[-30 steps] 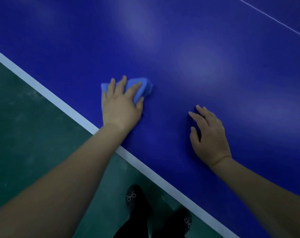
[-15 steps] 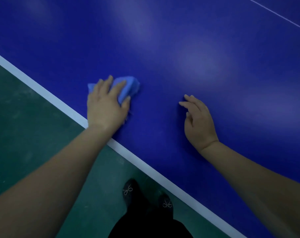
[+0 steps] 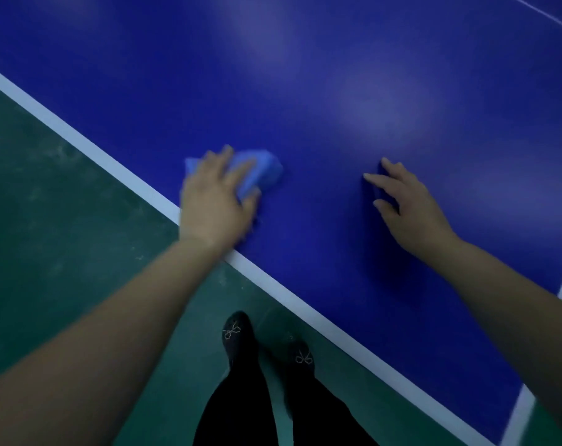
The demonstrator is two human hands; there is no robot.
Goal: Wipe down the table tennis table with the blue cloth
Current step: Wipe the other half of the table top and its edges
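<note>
The dark blue table tennis table (image 3: 337, 75) fills the upper right, with a white edge line running diagonally from upper left to lower right. My left hand (image 3: 217, 197) presses flat on a crumpled light blue cloth (image 3: 263, 169) close to that edge line; the cloth sticks out past my fingers, and part of it is hidden under the palm. My right hand (image 3: 408, 204) rests on the table surface to the right of the cloth, fingers spread, holding nothing.
Green floor (image 3: 48, 220) lies left of and below the table edge. My two dark shoes (image 3: 238, 333) and dark trouser legs stand on it close to the edge. A second white line marks the table corner (image 3: 524, 400) at the lower right.
Both hands and the cloth sit closer to the white edge line than a second ago. The view has shifted, and a table corner now shows at the lower right.
</note>
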